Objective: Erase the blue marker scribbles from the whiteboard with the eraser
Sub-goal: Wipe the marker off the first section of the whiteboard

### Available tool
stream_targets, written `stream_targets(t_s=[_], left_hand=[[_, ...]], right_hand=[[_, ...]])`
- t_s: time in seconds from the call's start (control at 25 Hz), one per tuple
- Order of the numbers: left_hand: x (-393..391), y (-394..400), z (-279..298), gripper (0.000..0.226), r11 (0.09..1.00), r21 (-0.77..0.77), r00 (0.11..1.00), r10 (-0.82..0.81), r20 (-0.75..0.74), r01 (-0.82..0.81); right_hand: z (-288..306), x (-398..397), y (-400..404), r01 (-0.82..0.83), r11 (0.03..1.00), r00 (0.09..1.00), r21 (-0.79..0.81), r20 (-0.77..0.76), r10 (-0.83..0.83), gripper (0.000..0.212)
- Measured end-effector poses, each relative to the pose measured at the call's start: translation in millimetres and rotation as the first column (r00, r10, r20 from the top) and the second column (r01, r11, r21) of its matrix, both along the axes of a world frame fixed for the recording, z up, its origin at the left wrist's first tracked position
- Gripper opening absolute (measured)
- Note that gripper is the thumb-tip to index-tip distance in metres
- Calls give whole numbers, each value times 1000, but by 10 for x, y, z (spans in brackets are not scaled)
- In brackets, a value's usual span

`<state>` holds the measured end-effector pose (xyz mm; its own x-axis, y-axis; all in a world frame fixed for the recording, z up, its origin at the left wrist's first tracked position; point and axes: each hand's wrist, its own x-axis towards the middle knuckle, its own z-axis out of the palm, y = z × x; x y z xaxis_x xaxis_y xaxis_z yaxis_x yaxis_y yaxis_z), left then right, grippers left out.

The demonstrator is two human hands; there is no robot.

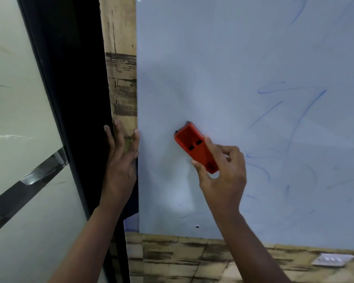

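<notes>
A pale whiteboard (223,68) fills the wall ahead of me. Blue marker scribbles (294,127) run across its right half, with fainter strokes near the top right and lower right. My right hand (223,172) grips the lower end of an orange-red eraser (194,146), which lies tilted against the board left of the scribbles. The board around the eraser looks wiped, with faint smears. My left hand (121,158) rests flat with straight fingers on the board's left edge and the wall beside it.
A brown patterned wall (121,64) borders the board on the left and below. A black door frame (76,99) and frosted glass panel (14,99) stand further left. A white switch plate (333,259) sits at the lower right.
</notes>
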<state>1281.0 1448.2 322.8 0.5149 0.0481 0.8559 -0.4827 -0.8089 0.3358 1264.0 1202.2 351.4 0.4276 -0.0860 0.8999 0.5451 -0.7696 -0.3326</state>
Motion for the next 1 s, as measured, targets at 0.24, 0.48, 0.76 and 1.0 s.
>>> stream_targets(t_s=[0.24, 0.48, 0.76, 1.0], left_hand=[[-47, 54, -4, 56, 999, 39, 999, 36, -2, -36], [-51, 83, -11, 65, 997, 65, 999, 47, 3, -47], [-86, 80, -269, 75, 992, 92, 995, 91, -51, -86], [-150, 103, -669, 80, 966, 207, 980, 174, -92, -152]], right_hand=[[-762, 24, 409, -79, 920, 997, -383, -49, 65, 65], [-1210, -35, 272, -108, 859, 989, -501, -146, 40, 69], [-596, 23, 63, -57, 995, 997, -82, -65, 52, 64], [-1659, 10, 303, -147, 859, 987, -491, -126, 97, 55]])
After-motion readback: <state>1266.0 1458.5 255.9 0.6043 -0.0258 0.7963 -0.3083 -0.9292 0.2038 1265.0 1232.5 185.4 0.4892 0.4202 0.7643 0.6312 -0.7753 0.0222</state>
